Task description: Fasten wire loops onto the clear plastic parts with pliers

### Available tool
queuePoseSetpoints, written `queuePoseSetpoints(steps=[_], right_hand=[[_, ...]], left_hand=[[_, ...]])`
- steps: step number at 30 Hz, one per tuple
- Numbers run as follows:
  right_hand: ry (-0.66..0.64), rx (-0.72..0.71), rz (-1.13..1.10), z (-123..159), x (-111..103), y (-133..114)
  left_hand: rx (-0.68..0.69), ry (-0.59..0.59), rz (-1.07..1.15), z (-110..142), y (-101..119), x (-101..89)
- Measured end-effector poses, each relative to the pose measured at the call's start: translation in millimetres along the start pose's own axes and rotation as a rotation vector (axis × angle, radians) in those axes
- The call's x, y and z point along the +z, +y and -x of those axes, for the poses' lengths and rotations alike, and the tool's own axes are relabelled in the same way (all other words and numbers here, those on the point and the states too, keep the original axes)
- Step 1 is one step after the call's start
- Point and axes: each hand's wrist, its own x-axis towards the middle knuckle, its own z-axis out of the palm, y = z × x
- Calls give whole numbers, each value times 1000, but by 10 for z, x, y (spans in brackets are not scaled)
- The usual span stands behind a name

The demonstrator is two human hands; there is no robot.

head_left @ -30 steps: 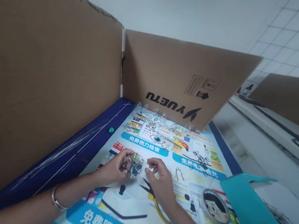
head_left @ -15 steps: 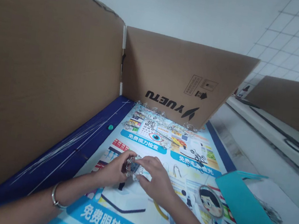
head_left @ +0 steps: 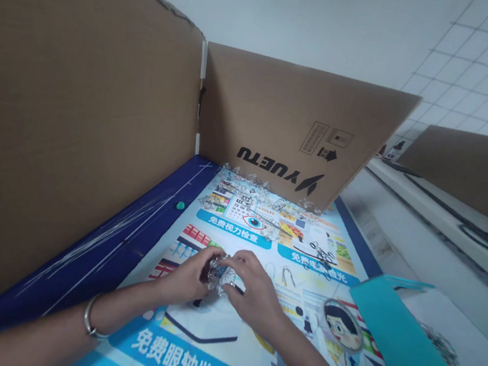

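Between my hands is a small clear, glittering round piece point(head_left: 222, 277) with knobbly edges; its exact kind is too small to make out. My left hand point(head_left: 191, 277) closes round its left side, the thumb toward me. On the right side, the curled fingers and thumb of my right hand point(head_left: 252, 284) pinch the rim. The piece is held over the printed poster sheet point(head_left: 204, 338), and part of it is hidden by my fingers. Bent metal wire pieces point(head_left: 288, 276) lie just beyond my right hand.
Clear glittering pieces point(head_left: 255, 181) line the foot of a cardboard panel point(head_left: 290, 111). Another cardboard wall point(head_left: 78, 99) rises at left, with thin wires point(head_left: 103, 242) beside it. Dark rings point(head_left: 322, 254) lie farther back. A teal box point(head_left: 412, 346) with thin metal bits stands at right.
The clear piece has turned slightly between my fingers, showing more of its round face. Both hands stay in nearly the same place, and the view has shifted a little.
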Motion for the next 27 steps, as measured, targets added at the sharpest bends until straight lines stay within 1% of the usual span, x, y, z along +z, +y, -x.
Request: queuePoseSetpoints(steps=[3,7,10,15,20,27], right_hand=[[33,-50,-34,7,12,12],[17,-76,-43,14,19,26],[6,-74,-19,18,19,29],[-33,-29,9,25,29,18],[-23,-54,54,24,38,-4],[-83,-92,74,17,-34,-51]], left_hand=[[-6,-4,-1,-3,17,2],[-4,-12,-22,2,16,1],[12,-18,-40,7,0,5],[24,-16,-61,8,-27,27],[14,-16,-76,8,-5,40],[4,-22,-22,20,37,37]])
